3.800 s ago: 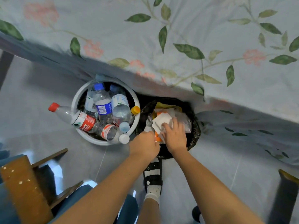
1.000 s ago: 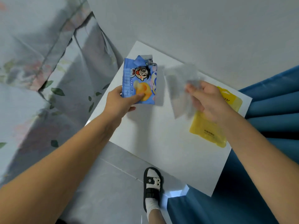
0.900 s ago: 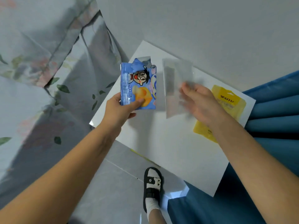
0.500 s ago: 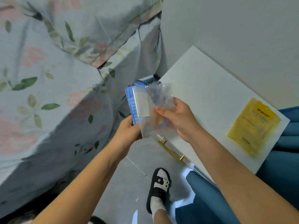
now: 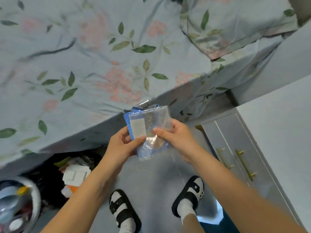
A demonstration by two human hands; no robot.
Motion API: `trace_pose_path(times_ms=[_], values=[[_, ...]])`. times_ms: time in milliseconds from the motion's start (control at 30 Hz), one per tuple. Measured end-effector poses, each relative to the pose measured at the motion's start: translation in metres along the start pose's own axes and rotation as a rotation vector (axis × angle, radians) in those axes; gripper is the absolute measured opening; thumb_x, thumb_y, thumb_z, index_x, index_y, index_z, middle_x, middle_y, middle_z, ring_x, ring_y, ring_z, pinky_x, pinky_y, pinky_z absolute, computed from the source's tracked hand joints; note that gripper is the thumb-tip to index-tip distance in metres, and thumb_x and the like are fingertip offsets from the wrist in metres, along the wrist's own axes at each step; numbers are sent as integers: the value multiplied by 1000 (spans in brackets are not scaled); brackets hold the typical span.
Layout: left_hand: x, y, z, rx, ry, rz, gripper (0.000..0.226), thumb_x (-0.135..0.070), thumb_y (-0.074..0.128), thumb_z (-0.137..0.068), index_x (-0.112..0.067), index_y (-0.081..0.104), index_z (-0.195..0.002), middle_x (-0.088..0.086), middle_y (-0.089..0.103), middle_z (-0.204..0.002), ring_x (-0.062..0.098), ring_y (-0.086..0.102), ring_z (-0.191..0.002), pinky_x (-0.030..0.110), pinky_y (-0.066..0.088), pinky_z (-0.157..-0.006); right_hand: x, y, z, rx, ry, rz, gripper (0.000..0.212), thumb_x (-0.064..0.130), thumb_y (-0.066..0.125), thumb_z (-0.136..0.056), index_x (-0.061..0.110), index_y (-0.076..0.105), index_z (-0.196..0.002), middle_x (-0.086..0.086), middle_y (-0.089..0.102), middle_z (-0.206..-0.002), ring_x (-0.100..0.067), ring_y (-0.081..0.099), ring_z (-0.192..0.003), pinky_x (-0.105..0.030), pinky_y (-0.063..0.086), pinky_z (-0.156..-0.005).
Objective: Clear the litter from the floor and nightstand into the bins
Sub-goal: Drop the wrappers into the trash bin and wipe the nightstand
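The person stands between bed and nightstand (image 5: pixel 277 132) with 2 pieces of litter stacked at the centre of the view: a clear plastic bag (image 5: pixel 151 126) with a white label patch lying flat over a blue snack packet (image 5: pixel 127 118), of which only the edges show. The left hand (image 5: pixel 121 145) pinches the stack at its 8 o'clock corner, thumb on top across the label; the right hand (image 5: pixel 178 137) holds the 3 o'clock edge, thumb pressed on the film and fingers curled behind. This looks like the carry step, litter already lifted and headed for disposal. The next move probably calls for swinging toward 8 o'clock, where the black-lined bin (image 5: pixel 50 182) of crumpled paper and wrappers sits against the bed, with the round white bin (image 5: pixel 36 199) of bottles at the frame's 8 o'clock corner. Both wrappers look thin, glossy and crinkly.
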State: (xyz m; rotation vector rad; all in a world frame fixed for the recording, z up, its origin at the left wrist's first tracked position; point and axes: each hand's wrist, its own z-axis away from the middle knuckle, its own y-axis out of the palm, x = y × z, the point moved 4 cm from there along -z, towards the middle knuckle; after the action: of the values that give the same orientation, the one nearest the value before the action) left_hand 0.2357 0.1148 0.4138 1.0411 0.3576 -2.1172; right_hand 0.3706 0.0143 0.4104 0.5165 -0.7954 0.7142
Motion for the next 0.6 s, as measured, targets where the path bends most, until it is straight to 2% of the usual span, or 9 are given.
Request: trace_pose_path(times_ms=[67, 133, 200, 267, 333, 433, 500, 600], values=[[10, -47, 13, -49, -4, 28, 37, 0, 66, -84, -17, 64, -116, 7, 75, -100, 24, 72, -92, 38, 59, -77, -13, 47, -4, 51, 46, 27, 19, 1, 69, -82, 14, 65, -95, -7, 72, -92, -10, 69, -74, -23, 57, -66], [25, -95, 27, -107, -19, 67, 35, 1, 65, -84, -18, 65, -114, 8, 75, -98, 24, 72, -90, 39, 60, -77, -33, 94, -9, 112, 106, 93, 17, 7, 70, -83, 19, 66, -94, -8, 73, -96, -14, 70, -78, -28, 58, -71], [45, -147, 40, -189, -37, 113, 34, 3, 65, -85, -19, 64, -111, 4, 76, -93, 19, 73, -84, 30, 60, -68, -57, 142, -15, 193, 174, 239, 17, 17, 71, -83, 25, 66, -96, -11, 72, -103, -22, 69, -87, -39, 56, -78], [68, -200, 53, -291, -68, 139, 33, 4, 64, -85, -21, 63, -107, -3, 77, -84, 11, 73, -76, 21, 56, -60, -86, 186, -18, 295, 274, 359, 23, 20, 71, -84, 23, 65, -106, -12, 71, -106, -23, 68, -88, -41, 58, -78], [98, -249, 68, -351, -140, 149, 32, 2, 65, -85, -21, 62, -107, -2, 76, -82, 10, 72, -71, 21, 55, -56, -116, 233, -16, 391, 360, 432, 29, 17, 68, -86, 15, 62, -115, -8, 70, -100, -16, 69, -80, -38, 61, -70], [152, -309, 91, -399, -300, 100, 21, -5, 67, -86, -21, 63, -100, 8, 72, -94, 15, 68, -75, 27, 57, -59, -155, 293, -15, 458, 338, 652, 27, 16, 65, -88, 9, 61, -114, -1, 66, -82, -4, 64, -58, -29, 59, -57], [186, -343, 108, -477, -387, -55, 13, -13, 67, -86, -17, 62, -97, 7, 69, -88, 18, 65, -77, 33, 57, -67, -182, 326, -21, 435, 282, 815, 26, 15, 63, -88, 7, 60, -112, -1, 61, -72, -7, 60, -50, -34, 59, -57], [217, -375, 134, -546, -406, -291, 14, -20, 62, -86, -20, 65, -99, -4, 65, -78, 19, 64, -85, 28, 49, -75, -219, 365, -34, 392, 172, 1055, 25, 16, 61, -89, 7, 59, -112, -7, 61, -81, -24, 64, -65, -39, 60, -56]])
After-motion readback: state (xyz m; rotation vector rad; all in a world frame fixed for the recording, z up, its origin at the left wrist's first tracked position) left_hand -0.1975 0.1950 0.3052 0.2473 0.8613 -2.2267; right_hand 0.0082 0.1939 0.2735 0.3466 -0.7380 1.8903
